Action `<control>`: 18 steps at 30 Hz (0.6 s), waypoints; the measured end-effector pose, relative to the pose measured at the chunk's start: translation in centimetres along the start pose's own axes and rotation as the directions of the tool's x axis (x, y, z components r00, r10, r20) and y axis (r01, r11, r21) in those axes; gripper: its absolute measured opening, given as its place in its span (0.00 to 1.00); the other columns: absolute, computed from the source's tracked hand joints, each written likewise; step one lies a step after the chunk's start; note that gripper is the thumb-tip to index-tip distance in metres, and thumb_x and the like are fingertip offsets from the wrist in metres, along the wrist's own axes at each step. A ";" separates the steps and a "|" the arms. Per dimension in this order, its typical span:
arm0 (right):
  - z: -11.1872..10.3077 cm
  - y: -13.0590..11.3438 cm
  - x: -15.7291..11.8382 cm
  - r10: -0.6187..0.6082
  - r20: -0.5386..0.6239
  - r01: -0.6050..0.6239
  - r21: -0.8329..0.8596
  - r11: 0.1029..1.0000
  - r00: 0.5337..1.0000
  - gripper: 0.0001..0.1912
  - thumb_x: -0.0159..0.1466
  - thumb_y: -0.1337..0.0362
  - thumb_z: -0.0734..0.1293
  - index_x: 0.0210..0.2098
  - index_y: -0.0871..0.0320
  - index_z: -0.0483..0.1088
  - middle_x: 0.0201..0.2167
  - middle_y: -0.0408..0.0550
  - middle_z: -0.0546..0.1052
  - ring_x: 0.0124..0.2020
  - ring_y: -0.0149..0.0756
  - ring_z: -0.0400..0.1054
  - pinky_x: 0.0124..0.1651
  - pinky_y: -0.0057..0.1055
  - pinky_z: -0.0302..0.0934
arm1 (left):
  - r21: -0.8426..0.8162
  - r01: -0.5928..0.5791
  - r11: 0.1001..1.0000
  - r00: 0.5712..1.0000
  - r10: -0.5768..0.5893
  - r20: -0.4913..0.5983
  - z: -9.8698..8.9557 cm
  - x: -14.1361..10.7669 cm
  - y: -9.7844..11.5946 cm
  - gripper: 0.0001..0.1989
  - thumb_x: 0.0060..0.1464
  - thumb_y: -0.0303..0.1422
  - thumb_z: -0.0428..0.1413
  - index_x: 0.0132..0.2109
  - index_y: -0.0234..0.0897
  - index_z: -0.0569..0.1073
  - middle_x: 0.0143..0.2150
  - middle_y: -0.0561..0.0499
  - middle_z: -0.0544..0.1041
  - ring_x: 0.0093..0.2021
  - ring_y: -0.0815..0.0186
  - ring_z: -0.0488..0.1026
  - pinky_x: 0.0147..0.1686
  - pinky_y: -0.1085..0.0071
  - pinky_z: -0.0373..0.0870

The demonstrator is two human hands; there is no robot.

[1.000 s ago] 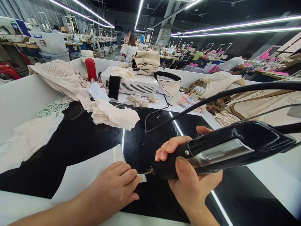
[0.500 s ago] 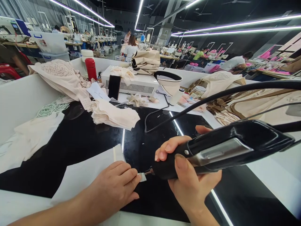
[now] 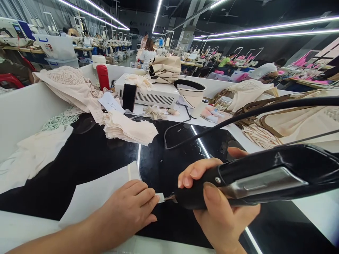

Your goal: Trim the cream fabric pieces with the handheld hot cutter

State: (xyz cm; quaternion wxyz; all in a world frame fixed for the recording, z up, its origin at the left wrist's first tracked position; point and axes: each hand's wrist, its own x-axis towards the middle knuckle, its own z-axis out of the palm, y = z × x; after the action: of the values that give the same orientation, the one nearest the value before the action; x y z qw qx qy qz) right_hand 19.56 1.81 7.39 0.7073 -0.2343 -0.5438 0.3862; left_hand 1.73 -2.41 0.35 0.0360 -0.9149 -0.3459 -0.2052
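Observation:
On the black work surface lies a white sheet (image 3: pixel 91 195), paper or cloth, with a cream tape near its far edge. My left hand (image 3: pixel 129 208) rests on its right part, fingers closed together. From under those fingertips pokes the end of a small white strip (image 3: pixel 160 198); the rest of it is covered. My right hand (image 3: pixel 215 208) is wrapped round a black corded handheld tool (image 3: pixel 265 178) with a silver lever, which I take for an ultrasonic cutter. Its thin metal tip points left, at the strip's end; whether they touch I cannot tell.
Stacked cream cloth pieces (image 3: pixel 129 128) lie beyond the sheet. Behind them are a phone (image 3: pixel 129 98), a white vented box (image 3: pixel 159 95) and a red bottle (image 3: pixel 102 77). The tool's black cable (image 3: pixel 254 112) arches over the right side. Cream garments (image 3: pixel 312 116) are heaped there.
My right hand has drawn the tool slightly right and nearer to me, so its tip has shifted from beside the strip to its right end. My left hand stays put.

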 end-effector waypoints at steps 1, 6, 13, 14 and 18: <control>0.0 0.0 0.0 0.000 -0.001 0.000 -0.004 1.000 1.000 0.24 0.64 0.66 0.74 0.57 0.44 0.70 0.30 0.41 0.76 0.23 0.35 0.71 0.24 0.33 0.70 | -0.001 0.001 1.000 1.000 -0.001 -0.003 0.0 -0.1 0.0 0.18 0.66 0.40 0.60 0.55 0.32 0.72 0.46 0.49 0.78 0.45 0.60 0.74 0.46 0.64 0.73; -0.2 -0.1 0.0 -0.010 0.010 0.010 -0.002 1.000 1.000 0.25 0.63 0.65 0.75 0.57 0.45 0.69 0.31 0.41 0.76 0.23 0.35 0.70 0.24 0.34 0.69 | -0.016 -0.018 1.000 0.999 0.018 -0.047 -0.2 -0.2 0.0 0.15 0.69 0.37 0.58 0.56 0.32 0.72 0.48 0.47 0.78 0.48 0.60 0.74 0.54 0.62 0.72; -0.5 -0.3 0.0 -0.006 0.008 0.006 -0.036 0.999 1.000 0.25 0.63 0.63 0.76 0.57 0.45 0.69 0.31 0.41 0.76 0.24 0.35 0.70 0.24 0.34 0.69 | -0.037 -0.044 0.998 0.997 0.041 -0.071 -0.3 -0.3 -0.1 0.13 0.68 0.35 0.58 0.53 0.31 0.73 0.45 0.47 0.78 0.47 0.60 0.75 0.55 0.63 0.73; -0.4 -0.4 0.1 -0.004 0.005 0.005 -0.038 0.999 1.000 0.25 0.62 0.63 0.76 0.57 0.45 0.69 0.30 0.40 0.76 0.24 0.35 0.70 0.24 0.34 0.69 | -0.031 -0.040 0.999 0.997 0.038 -0.068 -0.3 -0.3 -0.2 0.13 0.68 0.36 0.59 0.53 0.31 0.73 0.45 0.48 0.77 0.47 0.60 0.75 0.55 0.62 0.73; -0.3 -0.6 0.1 -0.004 -0.010 0.003 -0.037 0.999 1.000 0.24 0.62 0.64 0.76 0.56 0.45 0.70 0.29 0.40 0.76 0.23 0.35 0.70 0.24 0.34 0.69 | -0.013 -0.023 1.000 0.998 0.023 -0.050 -0.1 -0.4 -0.4 0.15 0.66 0.36 0.61 0.53 0.30 0.73 0.45 0.48 0.77 0.46 0.60 0.75 0.56 0.62 0.73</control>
State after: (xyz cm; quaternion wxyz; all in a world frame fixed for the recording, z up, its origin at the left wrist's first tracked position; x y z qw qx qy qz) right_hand 20.03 1.60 7.84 0.7062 -0.2482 -0.5478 0.3736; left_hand 1.16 -2.44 0.25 0.0406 -0.9136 -0.3330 -0.2300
